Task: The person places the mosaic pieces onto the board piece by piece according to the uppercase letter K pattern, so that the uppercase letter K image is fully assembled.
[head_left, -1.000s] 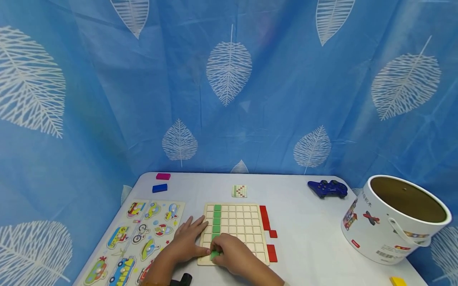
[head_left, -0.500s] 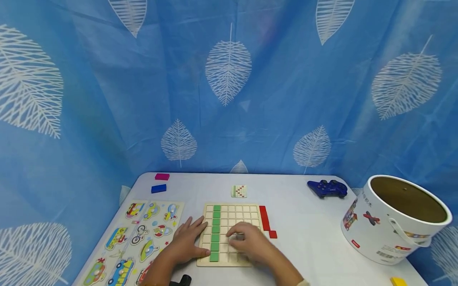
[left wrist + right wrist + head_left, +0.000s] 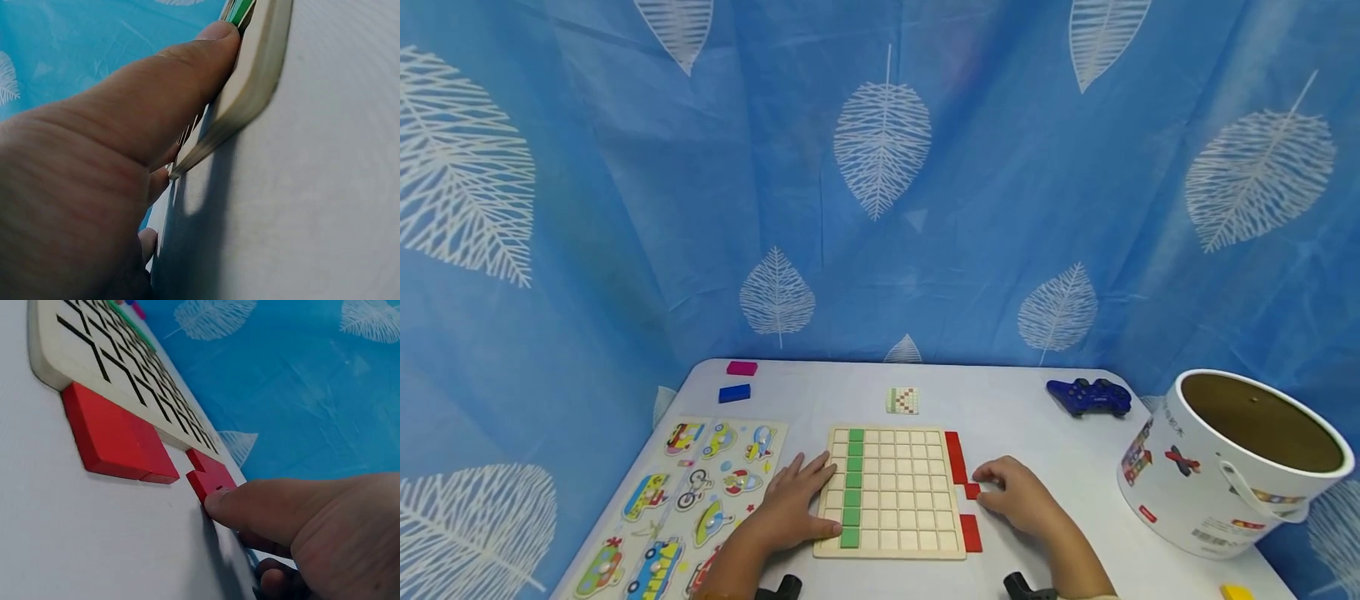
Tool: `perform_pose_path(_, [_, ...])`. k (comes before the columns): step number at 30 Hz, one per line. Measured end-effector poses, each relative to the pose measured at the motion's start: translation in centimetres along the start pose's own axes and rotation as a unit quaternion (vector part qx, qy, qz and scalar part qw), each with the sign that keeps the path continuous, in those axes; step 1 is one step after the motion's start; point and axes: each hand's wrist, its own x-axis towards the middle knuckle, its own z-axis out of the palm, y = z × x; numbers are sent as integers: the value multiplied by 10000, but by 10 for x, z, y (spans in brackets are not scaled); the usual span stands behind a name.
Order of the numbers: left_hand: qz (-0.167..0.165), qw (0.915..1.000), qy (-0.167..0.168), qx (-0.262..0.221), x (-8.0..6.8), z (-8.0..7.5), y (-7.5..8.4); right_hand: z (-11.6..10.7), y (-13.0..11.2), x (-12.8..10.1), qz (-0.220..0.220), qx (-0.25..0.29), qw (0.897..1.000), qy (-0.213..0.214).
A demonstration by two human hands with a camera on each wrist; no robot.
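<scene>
My left hand (image 3: 790,504): fingers spread flat on the bench (image 3: 1060,467), thumb pressed against the near-left edge of the wooden grid board (image 3: 891,492), holding nothing, only steadying it. My right hand (image 3: 1018,500): resting to the right of the board, thumb tip touching the small red square block (image 3: 972,491); the other fingers curl underneath, and I cannot tell whether they have closed on the block. Grid board: one full column of green tiles (image 3: 853,483) near its left side, all other cells bare. Red pieces: a long red strip (image 3: 955,457) along the board's right edge beyond the small block, a larger red piece (image 3: 970,533) nearer me, both lying flat against the board. Risks, as I judge them: a one-sided thumb push could skid the small block under my palm or knock the neighbouring red pieces out of line; a jolt against the board's edge could shift the board and unseat the green tiles if my left thumb slackens.
</scene>
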Motion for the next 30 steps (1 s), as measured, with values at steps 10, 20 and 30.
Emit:
perform_pose_path(10, [55,10000,5,6,-2,1,-2,4,-7,0,-54,-218,9995,210])
perform_pose_path(20, [62,9999,80,-5,-2,-4,-1,44,-93,14,-628,243,9965,502])
perform_pose_path(30, [102,9999,105,0,-2,-1,1,94,-127,17,-1009,-25,9948,-106])
